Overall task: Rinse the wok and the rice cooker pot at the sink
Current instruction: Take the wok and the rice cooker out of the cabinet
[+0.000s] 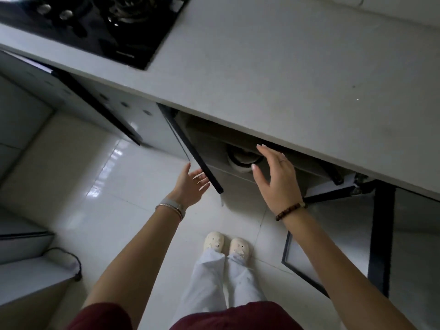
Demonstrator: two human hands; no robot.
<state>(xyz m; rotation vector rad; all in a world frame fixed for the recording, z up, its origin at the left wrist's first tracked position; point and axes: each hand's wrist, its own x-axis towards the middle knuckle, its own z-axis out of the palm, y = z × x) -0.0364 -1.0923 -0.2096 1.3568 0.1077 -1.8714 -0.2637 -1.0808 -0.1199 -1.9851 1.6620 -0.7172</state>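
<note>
Both our hands are empty, fingers straight and spread. Our left hand point(191, 181) hovers just beside the free edge of the black-edged white cabinet door point(197, 153), which stands swung out. Our right hand point(277, 173) reaches into the open cupboard under the pale grey stone countertop point(285, 67).

Low in that cupboard, just beyond our right fingertips and partly hidden by them, sits a round pale vessel with a dark rim point(240, 160), which we take to be the rice cooker pot; we cannot be sure in the shadow. The wok and the sink are not in view.

We judge it a thin, rigid metal bowl: light when empty, smooth-walled and likely slippery. It should be taken by the rim with fingers outside and thumb inside, or cupped between both palms. It will dent sooner than break.

It seems to sit upright, mouth towards the countertop's underside. Being round, it has no long axis that we can make out, and we see no handle. The black glass gas hob point(95, 25) lies well apart, on the left.
</note>
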